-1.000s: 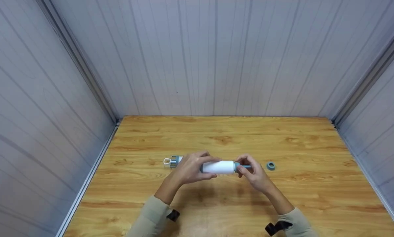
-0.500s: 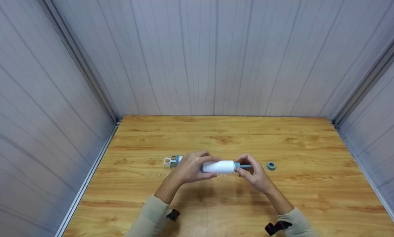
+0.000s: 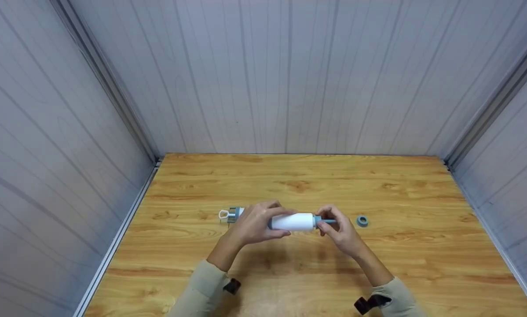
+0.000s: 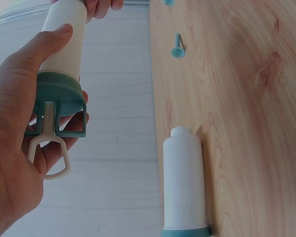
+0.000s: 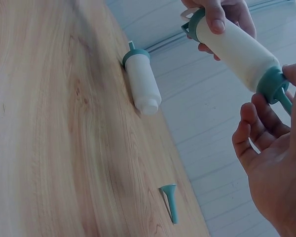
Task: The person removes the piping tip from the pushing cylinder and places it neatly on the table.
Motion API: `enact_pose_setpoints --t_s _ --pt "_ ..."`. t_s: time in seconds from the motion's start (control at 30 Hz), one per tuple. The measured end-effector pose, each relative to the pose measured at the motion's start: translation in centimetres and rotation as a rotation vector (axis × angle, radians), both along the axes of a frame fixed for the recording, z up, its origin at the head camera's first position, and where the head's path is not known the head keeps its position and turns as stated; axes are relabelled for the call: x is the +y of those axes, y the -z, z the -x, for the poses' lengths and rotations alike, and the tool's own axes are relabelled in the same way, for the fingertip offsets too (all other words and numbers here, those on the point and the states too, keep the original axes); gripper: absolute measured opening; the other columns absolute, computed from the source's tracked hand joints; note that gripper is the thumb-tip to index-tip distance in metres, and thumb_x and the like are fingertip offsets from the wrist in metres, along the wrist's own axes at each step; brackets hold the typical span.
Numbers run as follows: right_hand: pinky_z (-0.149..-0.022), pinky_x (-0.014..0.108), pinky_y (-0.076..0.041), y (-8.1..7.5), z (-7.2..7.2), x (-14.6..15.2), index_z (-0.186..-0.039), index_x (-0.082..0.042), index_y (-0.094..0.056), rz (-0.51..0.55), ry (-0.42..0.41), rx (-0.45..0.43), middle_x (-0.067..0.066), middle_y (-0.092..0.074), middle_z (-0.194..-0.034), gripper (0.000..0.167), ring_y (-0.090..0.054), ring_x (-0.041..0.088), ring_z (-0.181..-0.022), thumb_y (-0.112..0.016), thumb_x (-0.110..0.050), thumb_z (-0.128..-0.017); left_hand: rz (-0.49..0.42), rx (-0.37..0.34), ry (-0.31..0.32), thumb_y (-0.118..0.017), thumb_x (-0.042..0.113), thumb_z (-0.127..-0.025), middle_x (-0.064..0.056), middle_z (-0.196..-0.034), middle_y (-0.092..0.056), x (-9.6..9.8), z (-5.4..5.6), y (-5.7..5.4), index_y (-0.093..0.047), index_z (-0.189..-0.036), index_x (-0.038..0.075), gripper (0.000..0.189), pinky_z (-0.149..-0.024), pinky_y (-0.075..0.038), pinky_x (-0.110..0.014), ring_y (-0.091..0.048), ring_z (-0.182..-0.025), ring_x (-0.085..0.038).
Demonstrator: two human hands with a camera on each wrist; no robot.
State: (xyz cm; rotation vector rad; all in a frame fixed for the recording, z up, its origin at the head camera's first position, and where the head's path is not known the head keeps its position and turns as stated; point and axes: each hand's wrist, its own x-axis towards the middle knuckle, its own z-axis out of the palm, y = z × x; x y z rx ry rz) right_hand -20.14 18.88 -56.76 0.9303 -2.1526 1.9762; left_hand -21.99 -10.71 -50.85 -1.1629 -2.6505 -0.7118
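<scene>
My left hand (image 3: 257,223) grips a large white syringe (image 3: 295,222) with a teal collar and a white ring handle (image 4: 49,158), which show in the left wrist view. The fingers and thumb of my right hand (image 3: 340,231) pinch the teal nozzle (image 5: 272,85) at the other end; its thin stem points away from the barrel. The syringe is held level above the wooden table. A second white syringe (image 5: 142,81) lies on the table, partly hidden behind my left hand in the head view; its white neck (image 4: 181,131) is bare.
A loose teal funnel-shaped nozzle (image 4: 177,51) lies on the wooden table (image 3: 298,185) beyond the second syringe's neck. A small teal ring (image 3: 362,221) sits to the right of my right hand. Pale panel walls (image 3: 263,79) enclose the table at the back and sides.
My right thumb and fingers have shifted slightly around the teal nozzle. The left hand and the syringe have stayed in almost the same place.
</scene>
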Motion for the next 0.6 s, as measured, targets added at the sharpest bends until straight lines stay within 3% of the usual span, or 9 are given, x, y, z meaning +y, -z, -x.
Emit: enact_pose_setpoints --t_s 0.4,0.6 --pt "-0.074 0.025 -0.062 0.0 0.01 -0.02 -0.126 0.016 -0.055 0.024 0.017 0.031 -0.01 -0.068 -0.116 0.023 -0.068 0.004 -0.092 -0.059 0.016 -0.103 -0.005 -0.009 0.006 -0.09 0.037 -0.098 -0.007 -0.122 -0.08 -0.05 -0.03 -0.02 -0.078 -0.143 0.026 0.048 -0.084 -0.068 -0.042 -0.08 -0.101 -0.024" --pt "-0.078 0.021 -0.061 -0.07 -0.11 0.1 -0.127 0.016 -0.054 0.035 0.021 -0.002 -0.011 -0.069 -0.117 0.024 -0.069 0.004 -0.095 -0.06 0.015 -0.103 0.005 -0.002 0.004 -0.089 0.039 -0.099 -0.007 -0.121 -0.08 0.01 -0.03 -0.1 -0.078 -0.143 0.027 0.048 -0.083 -0.068 -0.041 -0.08 -0.099 -0.024"
